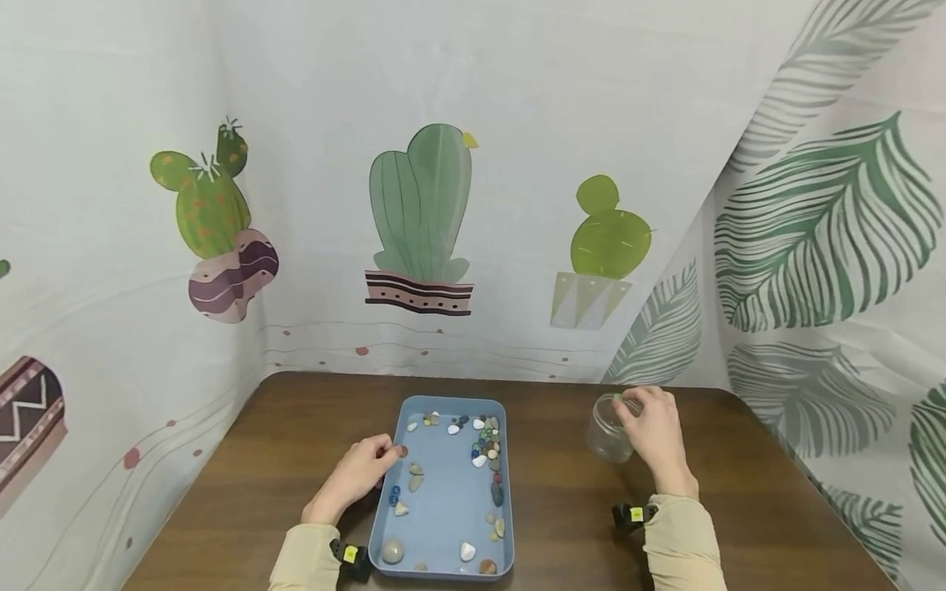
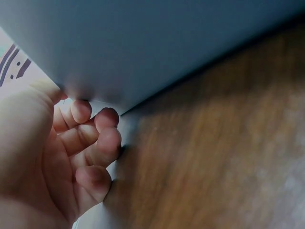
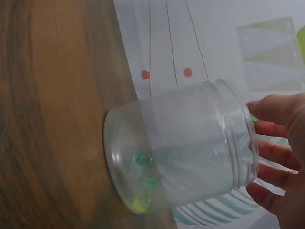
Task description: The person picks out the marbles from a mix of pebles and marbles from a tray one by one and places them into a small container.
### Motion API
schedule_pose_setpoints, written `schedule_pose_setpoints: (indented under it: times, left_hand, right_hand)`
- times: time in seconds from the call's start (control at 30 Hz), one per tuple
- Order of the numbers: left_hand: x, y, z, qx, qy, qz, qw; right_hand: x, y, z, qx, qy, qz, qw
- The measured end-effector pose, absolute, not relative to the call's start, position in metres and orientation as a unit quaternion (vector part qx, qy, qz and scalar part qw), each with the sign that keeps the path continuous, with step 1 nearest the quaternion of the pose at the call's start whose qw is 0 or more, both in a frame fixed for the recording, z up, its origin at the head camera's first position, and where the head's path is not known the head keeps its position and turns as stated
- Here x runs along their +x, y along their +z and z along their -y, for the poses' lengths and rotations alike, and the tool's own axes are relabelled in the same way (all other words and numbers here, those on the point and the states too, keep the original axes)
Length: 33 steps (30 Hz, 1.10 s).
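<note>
The blue tray (image 1: 439,525) lies on the table with pebbles and glass marbles in it. My left hand (image 1: 362,469) grips its left rim; in the left wrist view the curled fingers (image 2: 106,138) are at the outer wall. To the right stands a clear jar (image 1: 608,435), upright and uncovered. Over its mouth, my right hand (image 1: 654,427) pinches a small green marble (image 3: 254,118) between thumb and finger, partly hidden by them. Green marbles (image 3: 142,160) and something yellowish lie at the jar's bottom in the right wrist view.
Along the tray's right side is a cluster of mixed stones (image 1: 485,443). A round grey stone (image 1: 393,551) sits in its near left corner. The brown wooden table (image 1: 562,509) meets a printed cloth backdrop (image 1: 517,246) at the back and sides.
</note>
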<state>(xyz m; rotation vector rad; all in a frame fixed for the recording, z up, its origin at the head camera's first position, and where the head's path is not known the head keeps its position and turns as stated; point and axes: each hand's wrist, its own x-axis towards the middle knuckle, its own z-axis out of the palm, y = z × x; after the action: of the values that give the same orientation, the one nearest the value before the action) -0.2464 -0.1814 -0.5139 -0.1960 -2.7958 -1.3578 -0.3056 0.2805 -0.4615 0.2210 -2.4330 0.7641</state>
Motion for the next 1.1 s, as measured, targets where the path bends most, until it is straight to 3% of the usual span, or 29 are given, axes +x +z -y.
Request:
schedule_pose_setpoints:
  times: [0.2, 0.63, 0.87, 1.1]
  left_hand:
    - [-0.248, -0.511, 0.183, -0.065, -0.430, 0.900, 0.006]
    - [-0.245, -0.511, 0.185, -0.074, -0.435, 0.897, 0.000]
    - [-0.248, -0.514, 0.183, -0.079, -0.433, 0.898, 0.008]
    - [-0.249, -0.514, 0.184, -0.074, -0.429, 0.900, 0.006]
  right_hand:
    - [-0.308, -0.467, -0.286, 0.077, 0.293, 0.919, 0.252]
    - [-0.303, -0.462, -0.286, 0.076, 0.303, 0.912, 0.265]
    - [-0.303, -0.449, -0.265, 0.114, 0.292, 0.905, 0.288]
    - [-0.301, -0.445, -0.229, 0.175, 0.281, 0.907, 0.260]
